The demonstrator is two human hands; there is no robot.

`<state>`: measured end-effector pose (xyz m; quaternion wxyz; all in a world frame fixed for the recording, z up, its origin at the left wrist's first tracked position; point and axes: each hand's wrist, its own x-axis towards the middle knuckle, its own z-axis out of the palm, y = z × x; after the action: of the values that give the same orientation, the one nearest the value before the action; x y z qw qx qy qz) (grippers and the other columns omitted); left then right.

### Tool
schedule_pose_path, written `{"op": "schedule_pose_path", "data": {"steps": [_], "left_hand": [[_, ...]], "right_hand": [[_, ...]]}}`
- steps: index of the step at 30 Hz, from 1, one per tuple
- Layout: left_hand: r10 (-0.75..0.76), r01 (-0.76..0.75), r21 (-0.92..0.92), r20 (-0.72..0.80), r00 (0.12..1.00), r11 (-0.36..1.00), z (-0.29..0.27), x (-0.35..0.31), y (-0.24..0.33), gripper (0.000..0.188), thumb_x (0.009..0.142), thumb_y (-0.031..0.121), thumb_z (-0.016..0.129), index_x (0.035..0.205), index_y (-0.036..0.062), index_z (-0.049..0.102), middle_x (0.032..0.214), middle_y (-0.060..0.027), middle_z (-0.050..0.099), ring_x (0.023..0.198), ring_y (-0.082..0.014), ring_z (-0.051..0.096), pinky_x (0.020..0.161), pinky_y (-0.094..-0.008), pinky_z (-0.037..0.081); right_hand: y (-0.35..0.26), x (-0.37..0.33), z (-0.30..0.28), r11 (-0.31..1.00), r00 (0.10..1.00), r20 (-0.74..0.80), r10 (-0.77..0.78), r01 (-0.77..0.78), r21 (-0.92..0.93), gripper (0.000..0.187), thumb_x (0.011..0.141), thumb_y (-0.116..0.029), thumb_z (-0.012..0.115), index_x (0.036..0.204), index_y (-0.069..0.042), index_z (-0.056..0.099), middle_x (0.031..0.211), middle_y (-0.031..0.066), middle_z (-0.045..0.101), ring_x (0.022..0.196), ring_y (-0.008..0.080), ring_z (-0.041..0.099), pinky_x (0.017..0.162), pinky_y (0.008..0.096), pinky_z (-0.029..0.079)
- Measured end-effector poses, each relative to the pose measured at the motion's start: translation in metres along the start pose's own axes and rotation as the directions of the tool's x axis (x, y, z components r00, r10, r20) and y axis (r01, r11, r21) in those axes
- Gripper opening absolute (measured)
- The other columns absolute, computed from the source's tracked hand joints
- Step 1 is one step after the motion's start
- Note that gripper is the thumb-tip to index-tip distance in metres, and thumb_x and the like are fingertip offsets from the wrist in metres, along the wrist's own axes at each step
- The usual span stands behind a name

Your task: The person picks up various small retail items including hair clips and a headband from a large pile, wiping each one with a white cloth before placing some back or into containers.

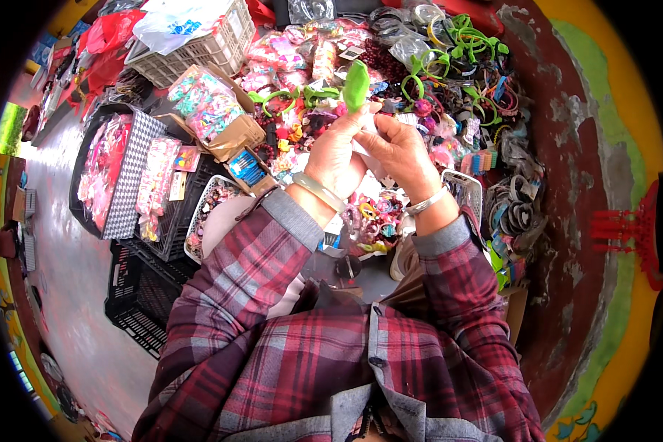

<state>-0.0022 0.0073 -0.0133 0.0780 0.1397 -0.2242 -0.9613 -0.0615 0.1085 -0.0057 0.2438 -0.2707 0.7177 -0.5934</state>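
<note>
A soft green leaf-shaped fabric piece [356,86] stands upright above my fingertips. My left hand [333,158] is closed, its thumb and fingers pinching the leaf's lower end. Beside it, my right hand [405,155] is closed too, its fingertips touching the left ones near the leaf's base. A pale strip [368,152] shows between the two hands, under my right thumb; what my right fingers grip is mostly hidden. Both hands are over a heap of hair accessories, with green headbands [274,103] lying just beyond.
In front of me sits a basket of colourful hair ties [376,225]. To the left are a houndstooth box [129,177], a black crate [144,295] and a cardboard box of packets [210,107]. A grey crate [191,51] stands behind. A dark red wall [567,221] borders the right.
</note>
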Motion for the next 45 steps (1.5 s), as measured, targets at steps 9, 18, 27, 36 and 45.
{"op": "schedule_pose_path", "data": {"steps": [9, 18, 27, 36, 45], "left_hand": [[0.06, -0.055, 0.082, -0.059, 0.996, 0.995, -0.004, 0.004, 0.01, 0.033, 0.091, 0.027, 0.046, 0.105, -0.0027, 0.055, 0.106, -0.0138, 0.056, 0.1, -0.0219, 0.053, 0.089, -0.0339, 0.041], [-0.02, 0.009, -0.091, -0.112, 0.993, 0.996, -0.015, 0.013, 0.045, 0.024, 0.092, 0.021, 0.044, 0.1, -0.0013, 0.049, 0.102, -0.0163, 0.057, 0.102, -0.0276, 0.055, 0.086, -0.0384, 0.045], [0.012, -0.004, 0.083, -0.089, 0.996, 0.997, -0.016, 0.012, 0.058, 0.043, 0.088, 0.038, 0.051, 0.108, -0.0009, 0.049, 0.098, -0.0129, 0.059, 0.099, -0.0255, 0.055, 0.088, -0.0407, 0.042], [-0.021, -0.002, 0.248, 0.089, 0.996, 0.969, -0.001, -0.001, 0.02, 0.035, 0.092, 0.025, 0.044, 0.095, -0.0073, 0.056, 0.096, -0.0187, 0.06, 0.089, -0.0259, 0.059, 0.081, -0.0322, 0.047], [0.166, -0.156, 0.132, -0.071, 0.984, 0.979, 0.0, 0.003, 0.039, 0.021, 0.088, 0.018, 0.05, 0.087, -0.002, 0.056, 0.083, -0.0135, 0.062, 0.082, -0.0267, 0.062, 0.076, -0.0317, 0.051]], "right_hand": [[-0.01, -0.004, 0.004, 0.992, 0.99, 0.137, 0.018, -0.035, 0.119, 0.026, 0.09, -0.028, 0.051, 0.086, -0.003, 0.06, 0.065, -0.0052, 0.051, 0.057, 0.0026, 0.043, 0.047, 0.0196, 0.034], [-0.003, -0.012, 0.004, 0.989, 0.967, 0.247, 0.066, -0.031, -0.145, 0.033, 0.089, -0.033, 0.053, 0.08, -0.002, 0.058, 0.057, -0.001, 0.05, 0.053, 0.008, 0.044, 0.048, 0.0272, 0.04], [0.001, -0.015, 0.003, 0.976, 0.938, 0.285, -0.199, 0.217, -0.032, 0.032, 0.09, -0.032, 0.051, 0.083, -0.002, 0.059, 0.06, -0.0022, 0.05, 0.053, 0.0076, 0.044, 0.048, 0.0268, 0.039], [-0.004, -0.011, 0.0, 0.952, 0.98, 0.2, -0.007, -0.054, 0.302, 0.028, 0.09, -0.025, 0.052, 0.092, 0.0, 0.063, 0.081, 0.0003, 0.058, 0.071, 0.0062, 0.052, 0.063, 0.0217, 0.042], [-0.008, -0.017, 0.0, 0.9, 0.924, 0.373, 0.079, -0.227, 0.373, 0.026, 0.084, -0.023, 0.061, 0.098, -0.001, 0.059, 0.088, -0.0007, 0.059, 0.082, 0.007, 0.051, 0.075, 0.0219, 0.04]]}}
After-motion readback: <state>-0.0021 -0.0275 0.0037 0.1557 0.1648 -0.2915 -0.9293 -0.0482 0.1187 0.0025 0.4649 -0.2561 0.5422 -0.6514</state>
